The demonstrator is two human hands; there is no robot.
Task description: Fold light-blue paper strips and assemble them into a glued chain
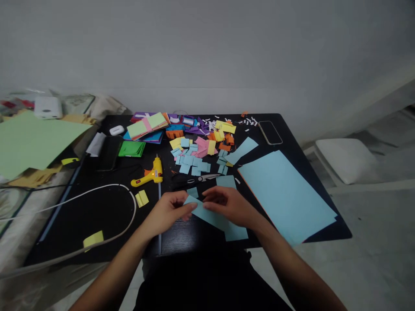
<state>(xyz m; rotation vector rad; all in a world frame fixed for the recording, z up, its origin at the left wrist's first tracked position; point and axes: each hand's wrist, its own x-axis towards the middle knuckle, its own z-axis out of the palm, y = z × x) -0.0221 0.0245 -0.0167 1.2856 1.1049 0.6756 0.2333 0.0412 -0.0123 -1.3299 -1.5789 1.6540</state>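
Note:
My left hand (170,211) pinches the left end of a light blue paper strip (210,217) between thumb and fingers. Curled over the upper edge of that strip is my right hand (228,205), its thumb and fingertips closed on the paper. Another light blue strip (236,232) lies under the held one, its lower end showing by the table edge. Just beyond my hands are a small blue piece (192,192) and scissors (207,177). Several small folded blue pieces (191,163) are heaped farther back.
A yellow glue gun (152,172) lies left of centre, near a looped white cable (134,203). Large blue sheets (285,194) cover the right side of the black table (181,237). A phone (270,132) rests at the back right; green folded papers (132,149) lie back left.

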